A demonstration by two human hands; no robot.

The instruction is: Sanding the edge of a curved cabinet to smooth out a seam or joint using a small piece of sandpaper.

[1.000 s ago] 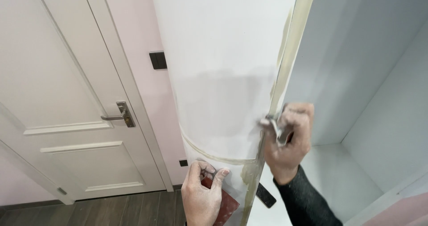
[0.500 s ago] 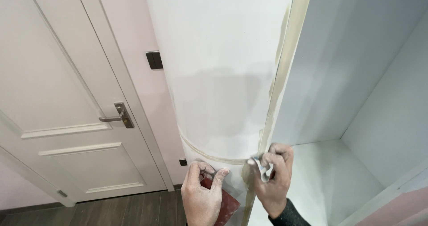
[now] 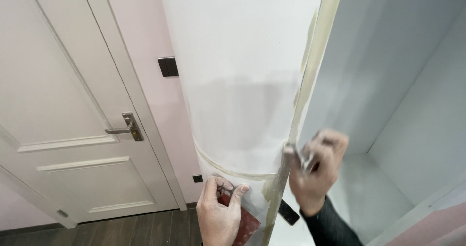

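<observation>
Room: pink wall, white door standing beside a white cabinet panel.
Left hand: pressing a red sanding block against the panel's lower part — gripping it.
Right hand: clenching a metal scraper at the panel's edge — blurred.

Panel: smooth matt white, looks painted or filled, with rougher beige filler streaks along its right edge and in a curved band low down. Scraper in the right hand, at that edge: bare metal blade, dull shine, smeared. Red pad under the left hand, below the band: matt, grainy, like sandpaper. Door left of the panel: satin white, moulded; handle brushed metal. Floor below the door: dark wood-look planks. Shelf right of the panel: smooth white laminate.
</observation>
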